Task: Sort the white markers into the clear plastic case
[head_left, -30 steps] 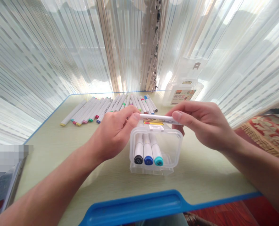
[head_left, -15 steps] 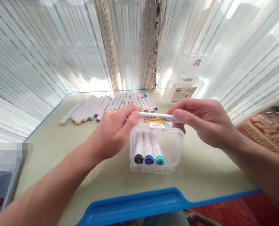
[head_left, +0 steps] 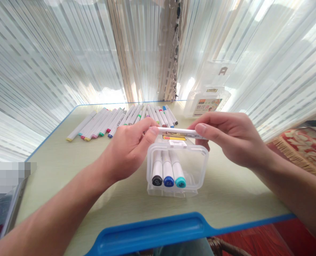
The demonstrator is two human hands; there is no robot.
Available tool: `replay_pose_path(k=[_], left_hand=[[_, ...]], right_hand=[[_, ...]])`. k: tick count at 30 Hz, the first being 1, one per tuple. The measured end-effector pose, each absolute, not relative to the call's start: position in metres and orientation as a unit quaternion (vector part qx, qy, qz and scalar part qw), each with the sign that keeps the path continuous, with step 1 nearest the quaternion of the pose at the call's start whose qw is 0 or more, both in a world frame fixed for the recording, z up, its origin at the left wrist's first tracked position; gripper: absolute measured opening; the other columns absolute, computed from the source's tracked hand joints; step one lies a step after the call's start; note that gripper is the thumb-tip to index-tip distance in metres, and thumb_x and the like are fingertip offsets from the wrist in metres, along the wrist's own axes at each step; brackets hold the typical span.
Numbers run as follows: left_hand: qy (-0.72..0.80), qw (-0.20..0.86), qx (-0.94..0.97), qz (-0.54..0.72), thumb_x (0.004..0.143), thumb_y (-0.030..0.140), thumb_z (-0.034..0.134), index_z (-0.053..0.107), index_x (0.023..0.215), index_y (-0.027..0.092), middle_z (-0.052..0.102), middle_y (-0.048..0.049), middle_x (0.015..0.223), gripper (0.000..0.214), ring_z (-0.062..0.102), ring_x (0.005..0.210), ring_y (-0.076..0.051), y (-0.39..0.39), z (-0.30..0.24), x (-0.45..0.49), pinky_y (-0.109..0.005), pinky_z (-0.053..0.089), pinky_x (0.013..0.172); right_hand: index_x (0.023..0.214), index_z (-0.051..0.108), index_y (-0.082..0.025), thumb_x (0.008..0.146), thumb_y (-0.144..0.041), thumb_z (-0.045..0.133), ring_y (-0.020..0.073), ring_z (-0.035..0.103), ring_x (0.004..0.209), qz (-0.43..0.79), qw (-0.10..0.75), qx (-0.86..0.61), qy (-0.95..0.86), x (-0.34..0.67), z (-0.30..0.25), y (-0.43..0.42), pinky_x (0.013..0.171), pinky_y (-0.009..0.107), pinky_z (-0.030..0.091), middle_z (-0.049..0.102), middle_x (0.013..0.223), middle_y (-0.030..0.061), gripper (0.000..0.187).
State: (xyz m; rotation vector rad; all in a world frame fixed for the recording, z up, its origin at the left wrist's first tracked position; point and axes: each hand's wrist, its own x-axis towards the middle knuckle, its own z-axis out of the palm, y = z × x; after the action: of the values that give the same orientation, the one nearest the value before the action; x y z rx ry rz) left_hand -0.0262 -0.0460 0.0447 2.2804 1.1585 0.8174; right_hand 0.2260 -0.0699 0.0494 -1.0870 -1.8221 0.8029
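Holding a white marker (head_left: 178,132) level between both hands, just above the far rim of the clear box (head_left: 200,167).

Left hand (head_left: 128,149): thumb and forefinger pinched on the marker's left end. Right hand (head_left: 232,140): thumb and fingers pinched on its right end. Both ends are hidden under the fingers, so I cannot tell the colour or whether a cap is loose.

The box sits on the desk (head_left: 227,192), near the front edge. Three markers (head_left: 168,170) lie side by side in its left part, with black, dark blue and teal ends toward me. Through the clear plastic I cannot tell how the box is closed.

Risks, my judgement:
- The grip is at the tips only. If one hand lets go before the other has a fuller hold, the marker could tip, strike the box rim and roll across the desk.
- If the hands pull apart, a cap could come off and the nib could mark skin or desk.
- The box looks light. A knock from either wrist could push it toward the blue tray (head_left: 152,234) at the front edge, or shake the three markers out of line.
- The row of markers (head_left: 120,121) at the back lies loose, near the left knuckles. A backward sweep could scatter them.
- A second clear case (head_left: 207,105) stands behind the right hand and faces the same hazard.
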Motion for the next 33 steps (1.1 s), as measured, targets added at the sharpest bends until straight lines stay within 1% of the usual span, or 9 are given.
replay_pose_path(k=[6, 15, 27, 33], left_hand=[[0.412, 0.229, 0.826, 0.309, 0.103, 0.040, 0.040, 0.066, 0.093, 0.019, 0.063, -0.0004, 0.066, 0.035, 0.054, 0.060, -0.014, -0.0446, 0.0436, -0.0257, -0.027, 0.041, 0.054], [0.411, 0.230, 0.827, 0.307, 0.103, 0.040, 0.040, 0.066, 0.093, 0.020, 0.061, -0.0009, 0.065, 0.035, 0.053, 0.058, -0.015, -0.0431, 0.0424, -0.0261, -0.028, 0.040, 0.052], [0.421, 0.221, 0.830, 0.291, 0.104, 0.039, 0.040, 0.066, 0.094, 0.018, 0.062, 0.0012, 0.066, 0.035, 0.054, 0.059, -0.013, -0.0449, 0.0451, -0.0257, -0.026, 0.040, 0.054], [0.409, 0.229, 0.828, 0.307, 0.104, 0.039, 0.040, 0.066, 0.093, 0.019, 0.061, 0.0002, 0.064, 0.035, 0.053, 0.058, -0.014, -0.0432, 0.0422, -0.0264, -0.026, 0.040, 0.052]], right_hand=[[0.085, 0.075, -0.022, 0.096, -0.041, 0.065, 0.0131, 0.059, 0.054, 0.326, 0.420, -0.444, -0.721, 0.2260, 0.0498, -0.0709, 0.047, 0.026, 0.049, 0.065, 0.064, 0.0013, 0.024], [0.084, 0.075, -0.021, 0.096, -0.039, 0.066, 0.0107, 0.058, 0.053, 0.328, 0.425, -0.440, -0.720, 0.2252, 0.0488, -0.0702, 0.047, 0.024, 0.047, 0.065, 0.063, -0.0004, 0.024], [0.082, 0.075, -0.021, 0.096, -0.039, 0.066, 0.0115, 0.058, 0.052, 0.329, 0.425, -0.444, -0.717, 0.2250, 0.0493, -0.0702, 0.046, 0.024, 0.047, 0.065, 0.062, 0.0001, 0.024], [0.083, 0.075, -0.021, 0.097, -0.038, 0.065, 0.0111, 0.058, 0.053, 0.328, 0.421, -0.443, -0.720, 0.2255, 0.0489, -0.0697, 0.047, 0.024, 0.048, 0.065, 0.063, 0.0002, 0.025]])
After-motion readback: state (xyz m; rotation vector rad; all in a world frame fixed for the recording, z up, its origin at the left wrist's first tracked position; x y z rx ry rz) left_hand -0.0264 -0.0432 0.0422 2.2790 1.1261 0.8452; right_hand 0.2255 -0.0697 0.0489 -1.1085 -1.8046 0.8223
